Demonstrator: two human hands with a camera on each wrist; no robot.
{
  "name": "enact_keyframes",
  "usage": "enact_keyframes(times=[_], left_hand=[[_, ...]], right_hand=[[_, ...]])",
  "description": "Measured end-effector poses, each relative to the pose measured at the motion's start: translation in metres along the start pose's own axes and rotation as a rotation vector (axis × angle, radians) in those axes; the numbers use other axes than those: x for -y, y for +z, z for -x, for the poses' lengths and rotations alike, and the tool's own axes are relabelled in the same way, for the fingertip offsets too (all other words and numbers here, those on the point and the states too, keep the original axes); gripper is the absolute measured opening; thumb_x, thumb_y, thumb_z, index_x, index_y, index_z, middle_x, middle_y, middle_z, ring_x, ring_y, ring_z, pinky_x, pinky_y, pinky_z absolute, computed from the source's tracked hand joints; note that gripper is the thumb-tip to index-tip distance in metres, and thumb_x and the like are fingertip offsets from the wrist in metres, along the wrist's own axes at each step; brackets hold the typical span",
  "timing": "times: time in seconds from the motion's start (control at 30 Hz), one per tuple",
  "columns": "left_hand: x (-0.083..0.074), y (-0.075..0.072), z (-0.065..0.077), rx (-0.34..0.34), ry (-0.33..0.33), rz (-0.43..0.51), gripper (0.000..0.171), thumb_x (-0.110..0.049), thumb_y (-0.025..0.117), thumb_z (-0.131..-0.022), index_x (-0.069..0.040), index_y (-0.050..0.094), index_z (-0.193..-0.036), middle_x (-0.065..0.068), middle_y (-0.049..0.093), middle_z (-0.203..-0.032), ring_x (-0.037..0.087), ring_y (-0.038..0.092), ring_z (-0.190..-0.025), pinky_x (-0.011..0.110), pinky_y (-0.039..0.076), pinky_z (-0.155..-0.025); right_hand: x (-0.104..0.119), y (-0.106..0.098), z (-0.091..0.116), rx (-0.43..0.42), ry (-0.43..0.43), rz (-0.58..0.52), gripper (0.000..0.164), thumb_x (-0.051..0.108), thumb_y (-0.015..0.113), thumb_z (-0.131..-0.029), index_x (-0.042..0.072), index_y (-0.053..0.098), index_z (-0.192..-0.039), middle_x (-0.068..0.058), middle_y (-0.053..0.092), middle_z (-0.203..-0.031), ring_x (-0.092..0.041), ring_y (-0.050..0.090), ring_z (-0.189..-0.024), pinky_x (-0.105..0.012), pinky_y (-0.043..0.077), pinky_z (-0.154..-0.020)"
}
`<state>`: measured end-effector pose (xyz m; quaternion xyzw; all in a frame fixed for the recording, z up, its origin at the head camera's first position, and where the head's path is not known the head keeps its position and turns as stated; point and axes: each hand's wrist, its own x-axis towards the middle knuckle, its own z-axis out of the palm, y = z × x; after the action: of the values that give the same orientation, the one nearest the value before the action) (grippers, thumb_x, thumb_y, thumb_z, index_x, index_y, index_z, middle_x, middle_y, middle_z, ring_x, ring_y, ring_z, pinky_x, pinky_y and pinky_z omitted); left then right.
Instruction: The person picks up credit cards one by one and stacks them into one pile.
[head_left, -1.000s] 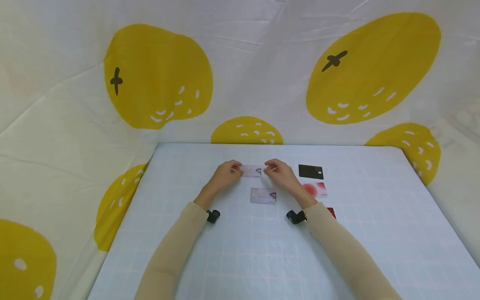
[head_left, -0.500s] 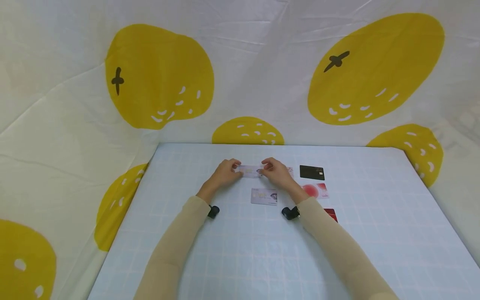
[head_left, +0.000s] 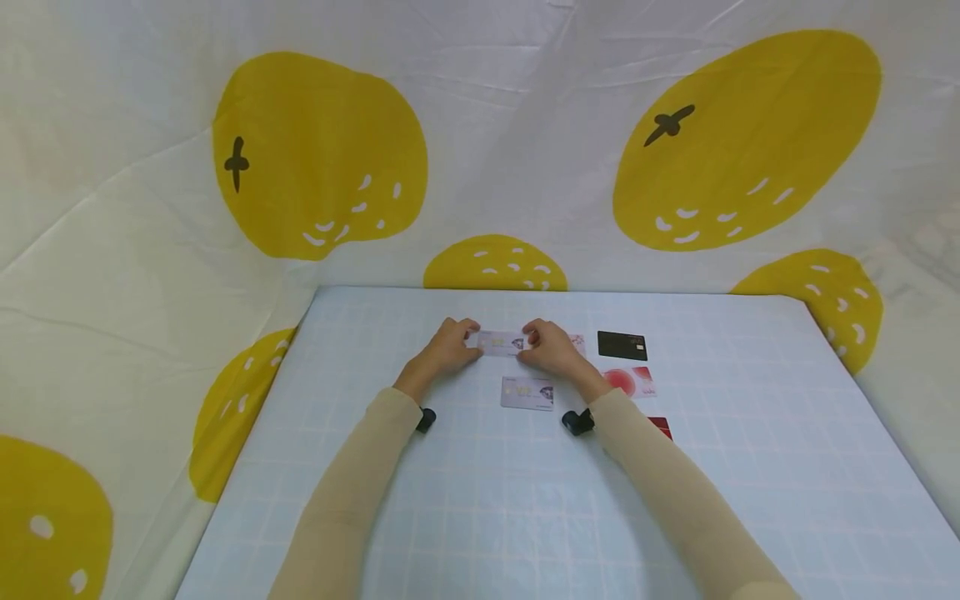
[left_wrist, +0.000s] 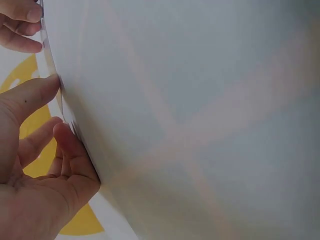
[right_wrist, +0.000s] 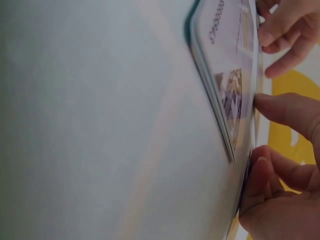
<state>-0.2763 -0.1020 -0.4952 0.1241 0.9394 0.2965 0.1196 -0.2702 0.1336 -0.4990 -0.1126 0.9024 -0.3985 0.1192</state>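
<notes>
A pale card with a dark emblem (head_left: 497, 342) lies flat near the back of the table in the head view. At its left end my left hand (head_left: 444, 348) has thumb and index fingertips at the corners, pinching the short edge. My right hand (head_left: 552, 349) pinches the opposite end in a similar way. In the left wrist view, the left hand (left_wrist: 47, 165) is low against the tabletop and the card shows only edge-on. A second, similar pale card (head_left: 527, 393) lies closer, below the first; its thick edge shows in the right wrist view, near my right hand (right_wrist: 287, 165).
To the right lie a black card (head_left: 622, 345), a white card with a red circle (head_left: 628, 381) and a red card (head_left: 661, 427), partly behind the right sleeve. A reddish-patterned card (head_left: 577, 342) is partly hidden by the right hand. A fruit-print cloth (head_left: 517, 167) hangs behind the table.
My right hand has moved left to the upper card's right end, uncovering part of the reddish-patterned card. My left hand has spread its thumb and index finger along the left end.
</notes>
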Motion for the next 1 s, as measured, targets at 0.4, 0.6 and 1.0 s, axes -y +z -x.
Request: enact_keyframes(times=[0.4, 0.6, 1.0], left_hand=[[0.0015, 0.0006, -0.0012, 0.021, 0.018, -0.021, 0.049, -0.02, 0.07, -0.095, -0.005, 0.054, -0.139, 0.013, 0.05, -0.113, 0.026, 0.048, -0.102, 0.039, 0.044, -0.091], [0.0001, -0.0002, 0.0013, 0.023, 0.029, -0.017, 0.048, -0.019, 0.07, -0.095, -0.005, 0.055, -0.138, 0.014, 0.052, -0.115, 0.026, 0.05, -0.103, 0.04, 0.045, -0.092], [-0.0014, 0.0024, 0.001, -0.013, 0.08, 0.013, 0.045, -0.01, 0.069, -0.094, 0.004, 0.054, -0.134, 0.012, 0.06, -0.112, 0.026, 0.055, -0.1, 0.039, 0.046, -0.093]], right_hand=[[0.0026, 0.0015, -0.0005, 0.006, -0.021, 0.035, 0.045, 0.011, 0.074, -0.089, -0.002, 0.056, -0.129, -0.016, 0.056, -0.112, -0.03, 0.053, -0.099, -0.042, 0.046, -0.091], [0.0024, 0.0026, -0.0003, 0.0, -0.001, 0.008, 0.046, 0.011, 0.075, -0.089, 0.001, 0.054, -0.128, -0.015, 0.056, -0.112, -0.029, 0.053, -0.099, -0.041, 0.046, -0.09], [0.008, -0.0012, 0.0034, 0.026, 0.031, -0.017, 0.043, 0.012, 0.07, -0.092, 0.002, 0.054, -0.13, -0.014, 0.059, -0.117, -0.029, 0.055, -0.104, -0.043, 0.046, -0.095]])
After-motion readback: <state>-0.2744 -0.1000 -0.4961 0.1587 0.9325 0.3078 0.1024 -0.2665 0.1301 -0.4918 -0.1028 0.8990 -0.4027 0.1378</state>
